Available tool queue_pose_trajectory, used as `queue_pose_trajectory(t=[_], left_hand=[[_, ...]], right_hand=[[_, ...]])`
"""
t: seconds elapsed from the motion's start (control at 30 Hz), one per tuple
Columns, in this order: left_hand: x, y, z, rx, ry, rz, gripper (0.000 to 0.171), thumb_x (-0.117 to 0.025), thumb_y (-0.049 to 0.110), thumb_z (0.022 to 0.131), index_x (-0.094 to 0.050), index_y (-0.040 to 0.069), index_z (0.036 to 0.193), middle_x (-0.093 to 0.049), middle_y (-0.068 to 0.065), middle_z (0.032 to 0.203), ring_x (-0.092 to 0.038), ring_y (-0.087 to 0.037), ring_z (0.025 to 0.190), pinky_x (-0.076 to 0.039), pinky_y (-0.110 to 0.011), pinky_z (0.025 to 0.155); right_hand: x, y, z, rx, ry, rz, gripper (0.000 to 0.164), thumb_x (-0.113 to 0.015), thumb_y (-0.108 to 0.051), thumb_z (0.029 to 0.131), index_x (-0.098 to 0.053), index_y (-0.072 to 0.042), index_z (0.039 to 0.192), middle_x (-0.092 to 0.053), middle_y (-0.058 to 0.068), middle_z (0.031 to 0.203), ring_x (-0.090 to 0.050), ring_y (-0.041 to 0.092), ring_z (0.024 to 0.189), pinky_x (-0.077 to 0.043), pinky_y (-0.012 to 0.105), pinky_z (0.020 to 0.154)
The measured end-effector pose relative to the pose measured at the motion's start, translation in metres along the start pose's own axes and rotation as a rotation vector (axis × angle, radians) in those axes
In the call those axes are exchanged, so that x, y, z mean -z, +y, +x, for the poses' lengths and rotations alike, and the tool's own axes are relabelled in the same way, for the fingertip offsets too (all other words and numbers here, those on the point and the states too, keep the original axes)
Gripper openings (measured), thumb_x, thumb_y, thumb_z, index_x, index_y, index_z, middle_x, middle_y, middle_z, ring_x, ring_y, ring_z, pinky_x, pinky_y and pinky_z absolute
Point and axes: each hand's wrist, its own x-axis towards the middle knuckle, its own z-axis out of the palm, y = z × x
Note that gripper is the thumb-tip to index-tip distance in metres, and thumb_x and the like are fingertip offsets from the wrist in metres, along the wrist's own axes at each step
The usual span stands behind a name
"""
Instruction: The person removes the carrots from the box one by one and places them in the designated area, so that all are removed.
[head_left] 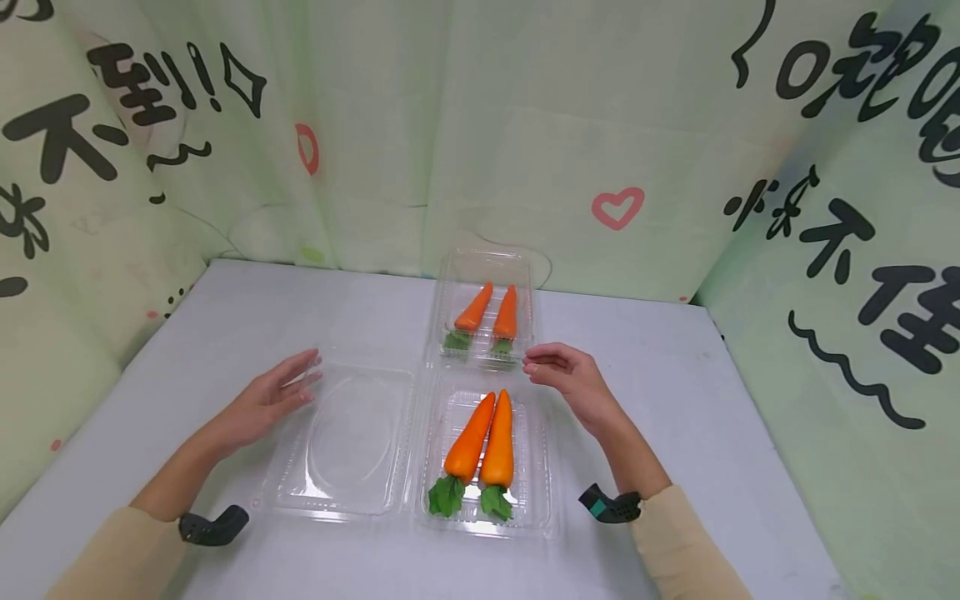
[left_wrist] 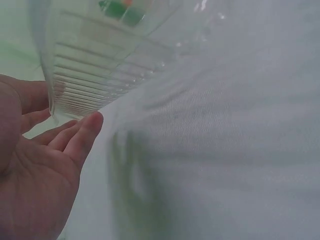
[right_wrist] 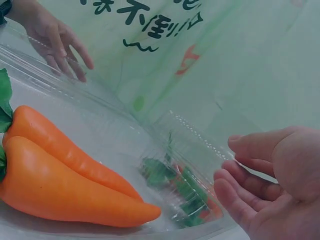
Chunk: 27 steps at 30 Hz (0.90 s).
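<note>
An unfolded clear plastic clamshell box lies on the table, its lid [head_left: 356, 429] to the left and its tray [head_left: 540, 500] to the right. Two orange carrots [head_left: 468, 437] with green tops lie side by side in the tray. Beside the lid's upper left corner is my left hand [head_left: 264, 402], fingers loosely extended; the left wrist view shows its fingertips at a clear plastic edge. My right hand [head_left: 570, 379] has its bent fingers right at the near right corner of a second clear box [head_left: 483, 262], which holds two carrots [head_left: 474, 308] behind the first one.
A white table [head_left: 660, 375] carries both boxes. Pale green curtains [head_left: 517, 142] with black lettering and red hearts stand along its back and sides. Black wrist bands [head_left: 213, 527] sit at both sleeve cuffs.
</note>
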Motion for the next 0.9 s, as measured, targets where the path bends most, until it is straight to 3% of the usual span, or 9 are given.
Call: queue_pose_trajectory(t=[0.2, 0.43, 0.5, 0.6, 0.73, 0.9], left_hand=[[0.0, -0.006, 0.003, 0.013, -0.002, 0.045, 0.064, -0.054, 0.014, 0.099, -0.021, 0.001, 0.152, -0.026, -0.026, 0.156, -0.034, -0.045, 0.138, -0.037, -0.004, 0.093], [0.001, -0.009, 0.005, 0.028, -0.005, 0.054, 0.062, -0.053, 0.009, 0.098, -0.023, -0.001, 0.151, -0.027, -0.027, 0.155, -0.032, -0.044, 0.139, -0.037, -0.004, 0.094], [0.001, -0.009, 0.005, 0.025, -0.006, 0.064, 0.062, -0.054, 0.009, 0.098, -0.023, -0.002, 0.151, -0.028, -0.028, 0.154, -0.033, -0.044, 0.139, -0.04, -0.009, 0.097], [0.001, -0.009, 0.006, 0.029, -0.005, 0.077, 0.063, -0.056, 0.01, 0.097, -0.024, -0.003, 0.15, -0.03, -0.029, 0.153, -0.034, -0.045, 0.138, -0.043, -0.027, 0.102], [0.0, -0.005, 0.007, 0.063, 0.003, 0.109, 0.068, -0.06, 0.016, 0.095, -0.025, -0.002, 0.15, -0.031, -0.028, 0.152, -0.034, -0.045, 0.139, -0.035, -0.048, 0.106], [-0.001, -0.001, 0.01, 0.087, 0.041, 0.208, 0.069, -0.064, 0.021, 0.093, -0.029, -0.001, 0.149, -0.033, -0.027, 0.152, -0.033, -0.045, 0.139, -0.03, -0.056, 0.11]], right_hand=[[-0.004, -0.004, 0.0, 0.008, -0.027, 0.014, 0.04, -0.065, -0.018, 0.093, -0.056, 0.002, 0.126, -0.062, 0.021, 0.122, -0.058, 0.042, 0.116, -0.053, 0.033, 0.094], [-0.006, -0.003, 0.002, 0.029, -0.052, 0.013, 0.038, -0.065, -0.016, 0.093, -0.057, 0.001, 0.125, -0.061, 0.023, 0.123, -0.059, 0.042, 0.113, -0.054, 0.027, 0.09], [-0.007, -0.003, 0.003, 0.034, -0.058, 0.003, 0.038, -0.065, -0.016, 0.093, -0.057, 0.002, 0.125, -0.062, 0.023, 0.122, -0.059, 0.042, 0.112, -0.054, 0.025, 0.089], [-0.009, -0.003, 0.004, 0.031, -0.065, 0.003, 0.04, -0.066, -0.017, 0.092, -0.057, 0.002, 0.126, -0.061, 0.025, 0.122, -0.06, 0.04, 0.111, -0.054, 0.025, 0.089], [-0.011, -0.004, 0.005, 0.035, -0.083, 0.013, 0.04, -0.065, -0.016, 0.092, -0.056, 0.004, 0.126, -0.058, 0.029, 0.124, -0.061, 0.039, 0.11, -0.054, 0.025, 0.089], [-0.014, -0.006, 0.004, 0.045, -0.097, 0.023, 0.039, -0.065, -0.015, 0.093, -0.056, 0.004, 0.125, -0.059, 0.029, 0.123, -0.059, 0.042, 0.111, -0.053, 0.02, 0.087]])
